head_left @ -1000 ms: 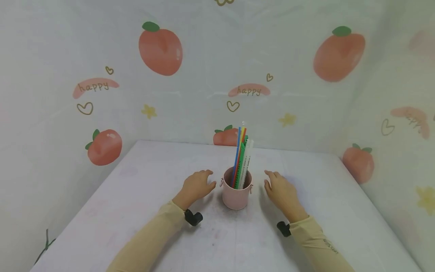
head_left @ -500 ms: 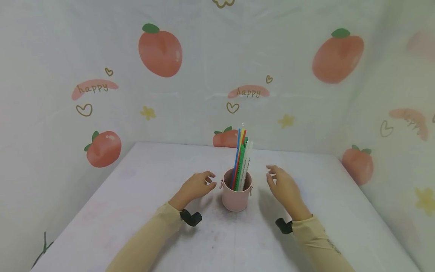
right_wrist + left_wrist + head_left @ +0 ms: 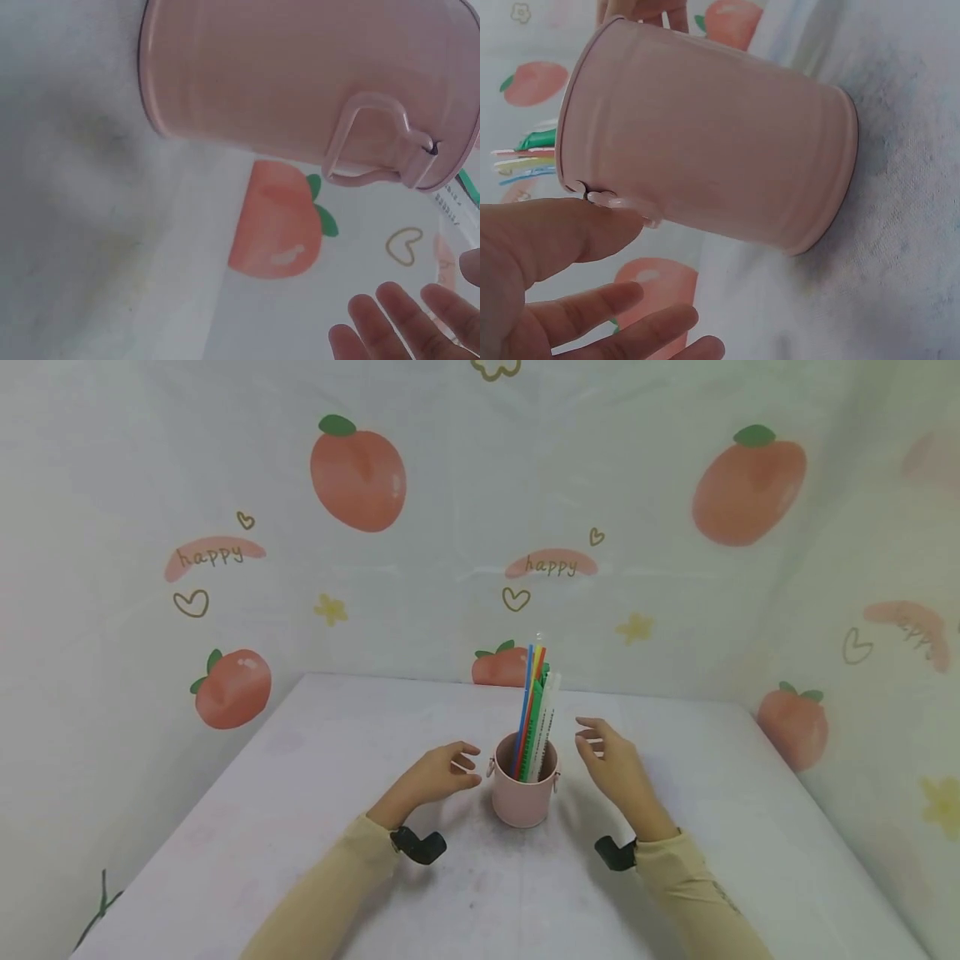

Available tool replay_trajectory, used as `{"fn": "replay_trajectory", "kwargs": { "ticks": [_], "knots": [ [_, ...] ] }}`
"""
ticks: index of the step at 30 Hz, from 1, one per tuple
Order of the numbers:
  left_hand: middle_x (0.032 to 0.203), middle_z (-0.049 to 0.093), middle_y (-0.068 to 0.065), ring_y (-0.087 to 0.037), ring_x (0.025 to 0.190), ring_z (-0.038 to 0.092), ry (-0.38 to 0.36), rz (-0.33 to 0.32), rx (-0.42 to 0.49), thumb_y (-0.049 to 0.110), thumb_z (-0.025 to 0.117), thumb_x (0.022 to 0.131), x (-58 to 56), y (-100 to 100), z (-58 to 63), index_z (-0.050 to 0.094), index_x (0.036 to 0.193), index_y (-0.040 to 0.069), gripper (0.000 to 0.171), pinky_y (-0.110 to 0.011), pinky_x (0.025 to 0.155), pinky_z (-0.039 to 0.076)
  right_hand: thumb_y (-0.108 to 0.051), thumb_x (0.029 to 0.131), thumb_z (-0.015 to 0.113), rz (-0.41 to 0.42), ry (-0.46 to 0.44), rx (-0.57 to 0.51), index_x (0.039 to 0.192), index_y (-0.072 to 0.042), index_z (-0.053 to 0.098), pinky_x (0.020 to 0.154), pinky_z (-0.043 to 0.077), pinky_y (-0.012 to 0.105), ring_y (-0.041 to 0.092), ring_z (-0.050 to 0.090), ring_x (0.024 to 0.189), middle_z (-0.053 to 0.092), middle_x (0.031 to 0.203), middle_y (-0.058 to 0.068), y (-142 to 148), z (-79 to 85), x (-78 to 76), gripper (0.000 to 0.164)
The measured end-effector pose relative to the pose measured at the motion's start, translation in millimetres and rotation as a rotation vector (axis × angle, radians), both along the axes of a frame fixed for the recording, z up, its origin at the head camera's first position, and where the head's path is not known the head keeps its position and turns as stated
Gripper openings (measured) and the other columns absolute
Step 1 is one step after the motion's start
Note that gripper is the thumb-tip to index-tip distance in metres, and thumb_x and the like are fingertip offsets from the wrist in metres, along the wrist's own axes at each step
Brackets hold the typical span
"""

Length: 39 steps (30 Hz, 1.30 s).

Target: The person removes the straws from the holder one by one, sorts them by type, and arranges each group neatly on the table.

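A pink metal bucket (image 3: 521, 803) with small side handles stands upright on the table. Out of it rise several slim things: blue, yellow and red sticks, a green one with printing (image 3: 534, 727) and a white ruler-like strip (image 3: 550, 718). My left hand (image 3: 435, 774) is just left of the bucket, fingers relaxed and spread from the thumb; in the left wrist view its thumb overlaps the side handle (image 3: 622, 202). To the right, my right hand (image 3: 615, 767) hovers with loose fingers, apart from the bucket. The right wrist view shows the other side handle (image 3: 367, 139) and my fingertips (image 3: 390, 296).
A white cloth covers the table (image 3: 300, 827). Behind it hangs a white backdrop (image 3: 450, 485) printed with peaches, hearts and the word happy. A black wrist camera (image 3: 418, 846) sits on the left wrist and another camera (image 3: 615, 853) on the right.
My right hand has lifted slightly and come a little closer to the bucket. My left hand has stayed nearly in place, its fingers parting more. The bucket has not moved.
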<state>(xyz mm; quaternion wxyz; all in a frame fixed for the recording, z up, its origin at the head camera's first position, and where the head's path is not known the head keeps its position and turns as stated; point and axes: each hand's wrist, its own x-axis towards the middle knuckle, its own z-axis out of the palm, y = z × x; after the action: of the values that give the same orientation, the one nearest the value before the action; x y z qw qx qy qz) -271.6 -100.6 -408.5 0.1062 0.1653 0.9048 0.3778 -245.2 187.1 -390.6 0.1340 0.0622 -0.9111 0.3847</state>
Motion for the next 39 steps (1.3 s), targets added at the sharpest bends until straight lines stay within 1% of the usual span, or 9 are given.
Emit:
{"fn": "replay_trajectory", "kwargs": {
  "ticks": [5, 10, 14, 19, 23, 25, 30, 35, 39],
  "knots": [
    [0.118, 0.065, -0.010, -0.028, 0.111, 0.062, -0.036, -0.013, 0.057, 0.024, 0.074, 0.085, 2.4, 1, -0.9, 0.053, 0.133, 0.008, 0.055, -0.044, 0.090, 0.057, -0.022, 0.100, 0.052, 0.005, -0.029, -0.039, 0.139, -0.011, 0.047, 0.091, 0.055, 0.052, 0.039, 0.061, 0.113, 0.062, 0.126, 0.020, -6, 1.8, -2.3, 0.041],
    [0.123, 0.062, -0.014, -0.032, 0.116, 0.060, -0.076, -0.036, 0.148, 0.019, 0.076, 0.083, 5.9, 2, -1.2, 0.050, 0.135, 0.005, 0.059, -0.045, 0.093, 0.055, -0.023, 0.100, 0.053, 0.040, -0.021, -0.070, 0.143, -0.012, 0.042, 0.092, 0.053, 0.055, 0.041, 0.060, 0.115, 0.059, 0.130, 0.019, -10, 2.9, -4.4, 0.045],
    [0.127, 0.059, -0.017, -0.033, 0.119, 0.057, -0.106, -0.055, 0.218, 0.018, 0.078, 0.081, 6.1, 4, -6.1, 0.049, 0.136, 0.005, 0.064, -0.045, 0.095, 0.054, -0.024, 0.100, 0.053, 0.072, -0.025, -0.122, 0.145, -0.013, 0.038, 0.095, 0.052, 0.056, 0.041, 0.057, 0.119, 0.057, 0.134, 0.019, -12, -0.1, -7.7, 0.049],
    [0.130, 0.057, -0.018, -0.034, 0.121, 0.056, -0.133, -0.050, 0.294, 0.017, 0.081, 0.078, 6.3, 7, -11.5, 0.048, 0.137, 0.005, 0.070, -0.044, 0.098, 0.053, -0.029, 0.099, 0.055, 0.109, -0.003, -0.204, 0.146, -0.013, 0.037, 0.099, 0.050, 0.056, 0.039, 0.056, 0.122, 0.055, 0.135, 0.020, -14, -4.6, -10.5, 0.052],
    [0.131, 0.057, -0.017, -0.034, 0.122, 0.055, -0.140, -0.050, 0.346, 0.015, 0.081, 0.077, 5.6, 9, -14.2, 0.047, 0.138, 0.004, 0.071, -0.044, 0.101, 0.051, -0.032, 0.098, 0.056, 0.132, 0.014, -0.255, 0.146, -0.014, 0.038, 0.101, 0.048, 0.055, 0.038, 0.055, 0.123, 0.054, 0.136, 0.020, -15, -4.4, -10.9, 0.054],
    [0.131, 0.057, -0.017, -0.034, 0.123, 0.054, -0.145, -0.047, 0.359, 0.015, 0.081, 0.077, 5.3, 10, -14.7, 0.046, 0.138, 0.004, 0.071, -0.044, 0.101, 0.051, -0.033, 0.098, 0.056, 0.136, 0.016, -0.264, 0.146, -0.014, 0.038, 0.100, 0.049, 0.056, 0.038, 0.055, 0.123, 0.054, 0.136, 0.020, -15, -3.8, -11.3, 0.055],
    [0.134, 0.056, -0.014, -0.033, 0.124, 0.054, -0.148, -0.043, 0.350, 0.018, 0.083, 0.076, 3.7, 11, -17.1, 0.045, 0.139, 0.008, 0.074, -0.045, 0.098, 0.053, -0.033, 0.097, 0.058, 0.138, 0.003, -0.269, 0.146, -0.012, 0.038, 0.098, 0.049, 0.058, 0.040, 0.055, 0.123, 0.054, 0.136, 0.020, -16, -2.9, -14.2, 0.056],
    [0.135, 0.055, -0.014, -0.033, 0.126, 0.052, -0.174, -0.046, 0.355, 0.018, 0.084, 0.075, 3.0, 11, -20.9, 0.044, 0.141, 0.009, 0.078, -0.046, 0.098, 0.053, -0.032, 0.096, 0.060, 0.150, -0.045, -0.319, 0.146, -0.010, 0.038, 0.101, 0.048, 0.057, 0.040, 0.054, 0.123, 0.054, 0.136, 0.021, -16, -3.5, -17.5, 0.059],
    [0.137, 0.053, -0.014, -0.033, 0.126, 0.052, -0.194, -0.044, 0.340, 0.020, 0.085, 0.073, 3.3, 11, -25.6, 0.042, 0.141, 0.008, 0.081, -0.047, 0.099, 0.052, -0.028, 0.094, 0.064, 0.162, -0.079, -0.366, 0.146, -0.009, 0.039, 0.103, 0.047, 0.055, 0.039, 0.054, 0.123, 0.054, 0.135, 0.021, -17, -5.7, -18.7, 0.060]
  ]
}}
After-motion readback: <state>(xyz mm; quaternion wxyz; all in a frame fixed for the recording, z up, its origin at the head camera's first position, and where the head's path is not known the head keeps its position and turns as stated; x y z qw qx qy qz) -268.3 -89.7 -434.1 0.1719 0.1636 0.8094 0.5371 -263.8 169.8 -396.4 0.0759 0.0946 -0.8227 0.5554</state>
